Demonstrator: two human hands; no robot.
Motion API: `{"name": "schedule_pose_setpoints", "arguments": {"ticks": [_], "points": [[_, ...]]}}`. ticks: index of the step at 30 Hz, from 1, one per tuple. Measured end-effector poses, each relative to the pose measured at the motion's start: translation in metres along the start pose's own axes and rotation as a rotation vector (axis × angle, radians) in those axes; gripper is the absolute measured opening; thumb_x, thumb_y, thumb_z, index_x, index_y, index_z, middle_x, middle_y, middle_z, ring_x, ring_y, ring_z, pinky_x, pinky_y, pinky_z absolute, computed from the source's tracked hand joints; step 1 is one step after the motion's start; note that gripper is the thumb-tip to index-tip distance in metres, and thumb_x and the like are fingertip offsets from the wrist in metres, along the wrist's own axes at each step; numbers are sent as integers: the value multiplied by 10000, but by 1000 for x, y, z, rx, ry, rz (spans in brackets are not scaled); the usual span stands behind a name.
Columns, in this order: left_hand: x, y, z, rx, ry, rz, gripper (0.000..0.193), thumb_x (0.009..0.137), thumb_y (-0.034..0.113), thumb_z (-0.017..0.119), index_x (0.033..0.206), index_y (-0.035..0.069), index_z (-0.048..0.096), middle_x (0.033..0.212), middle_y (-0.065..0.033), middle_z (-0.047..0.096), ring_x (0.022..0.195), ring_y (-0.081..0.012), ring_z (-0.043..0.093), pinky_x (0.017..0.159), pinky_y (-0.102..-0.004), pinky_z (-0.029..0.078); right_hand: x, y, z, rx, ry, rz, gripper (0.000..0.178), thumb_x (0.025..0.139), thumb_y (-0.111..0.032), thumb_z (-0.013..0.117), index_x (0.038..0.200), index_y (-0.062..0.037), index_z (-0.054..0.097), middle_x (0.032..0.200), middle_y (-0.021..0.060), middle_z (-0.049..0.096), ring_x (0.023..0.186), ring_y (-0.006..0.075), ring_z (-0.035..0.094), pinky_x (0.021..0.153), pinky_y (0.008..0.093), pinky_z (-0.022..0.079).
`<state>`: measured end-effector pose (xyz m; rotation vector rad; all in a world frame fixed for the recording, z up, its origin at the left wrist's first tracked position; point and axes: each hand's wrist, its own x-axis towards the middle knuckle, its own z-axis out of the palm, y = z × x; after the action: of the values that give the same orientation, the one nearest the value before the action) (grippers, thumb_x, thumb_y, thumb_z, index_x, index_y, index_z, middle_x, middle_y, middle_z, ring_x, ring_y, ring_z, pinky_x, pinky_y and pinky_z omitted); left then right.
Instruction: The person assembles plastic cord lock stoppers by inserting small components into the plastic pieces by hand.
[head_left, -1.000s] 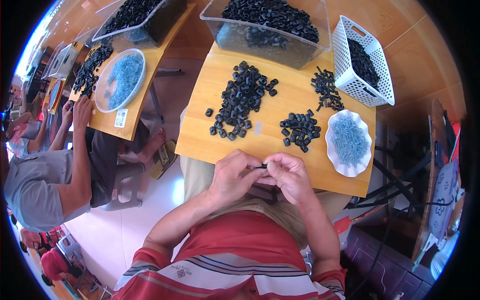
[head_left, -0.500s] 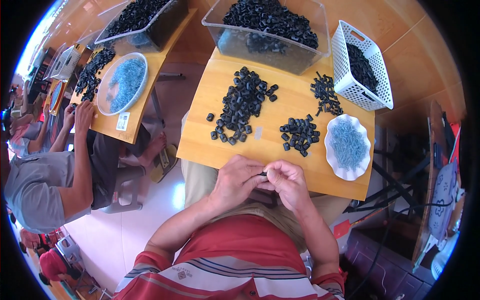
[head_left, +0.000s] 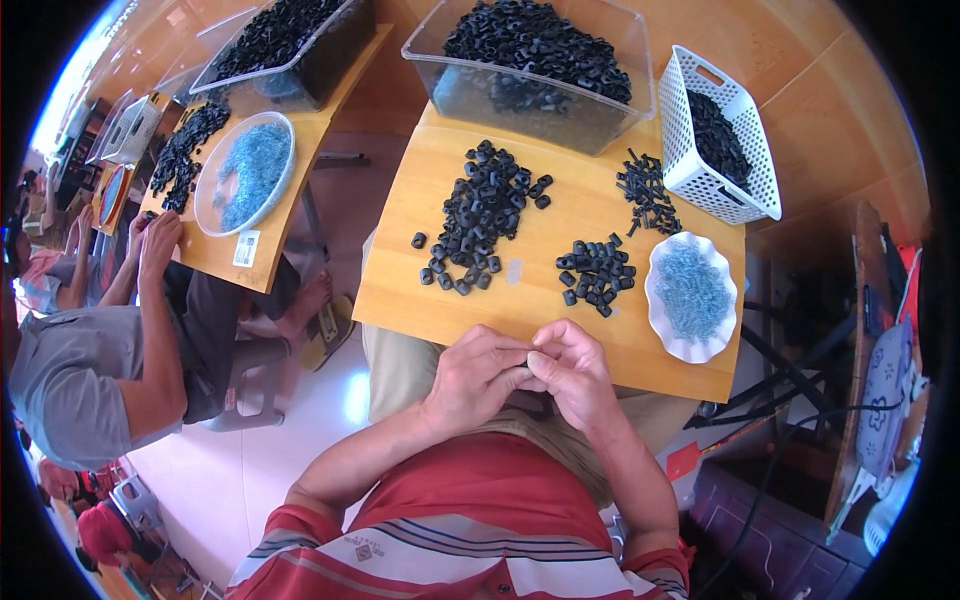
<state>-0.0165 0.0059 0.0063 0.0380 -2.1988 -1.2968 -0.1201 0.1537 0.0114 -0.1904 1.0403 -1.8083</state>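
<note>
Left hand point(head_left: 470, 375): thumb and fingertips drawn together on a small dark piece point(head_left: 525, 365); I see only a sliver of it.
Right hand point(head_left: 578, 378): thumb and forefinger pinched in on the same piece, gap closed; its lower fingers are partly hidden, and I cannot tell which hand carries the grip.
Dark piece: between the two sets of fingertips, at the table's near edge in my view; shape and ends covered, kind not readable.
Table point(head_left: 440, 310): wooden; middle of the near edge blocked by the hands.
Large heap point(head_left: 480, 210): black rounded parts, overlapping, lower layers buried.
Small heap point(head_left: 597, 272): similar black parts, nearer the right hand.
Black pins point(head_left: 648, 195): tangled beside the basket; single ones hard to separate.
Scalloped dish point(head_left: 697, 353): white, holding fine bluish bits point(head_left: 692, 290), too small for me to identify.
White basket point(head_left: 694, 178): black parts inside, depth hidden by its walls.
Clear bin point(head_left: 570, 132): back cut off by the upper frame; contents murky through the front.
Co-worker's hand point(head_left: 160, 240): far left, work unresolvable.
</note>
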Motion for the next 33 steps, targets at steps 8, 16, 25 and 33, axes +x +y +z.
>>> {"name": "schedule_pose_setpoints", "arguments": {"ticks": [8,16,25,33], "points": [[-1,0,5,42,22,-56,232,742,4,812,961,29,738,949,-91,724,819,-249,663,718,-340,534,2,8,-7,-79,9,-76,169,949,-37,662,1068,-36,542,982,48,644,876,118,651,771,284,573],[-4,1,13,45,112,-132,226,787,-19,789,1002,7,726,1009,-126,719,798,-191,683,651,-283,558,2,-36,-7,-985,291,-525,191,873,-66,748,1012,10,642,1002,115,670,782,146,671,728,298,579],[-14,4,4,31,61,-93,175,796,-19,764,962,-2,710,966,-135,722,878,-295,700,765,-355,563,26,-140,-34,-1162,658,-1017,197,856,-71,748,1013,-7,646,1010,117,674,773,182,667,702,318,551],[3,-4,-15,103,96,-129,162,794,-27,749,949,2,709,985,-140,716,880,-291,698,747,-355,566,60,-233,-95,-1823,1057,-990,332,901,-139,693,1202,-2,659,1252,172,642,983,276,702,847,363,558]]}}
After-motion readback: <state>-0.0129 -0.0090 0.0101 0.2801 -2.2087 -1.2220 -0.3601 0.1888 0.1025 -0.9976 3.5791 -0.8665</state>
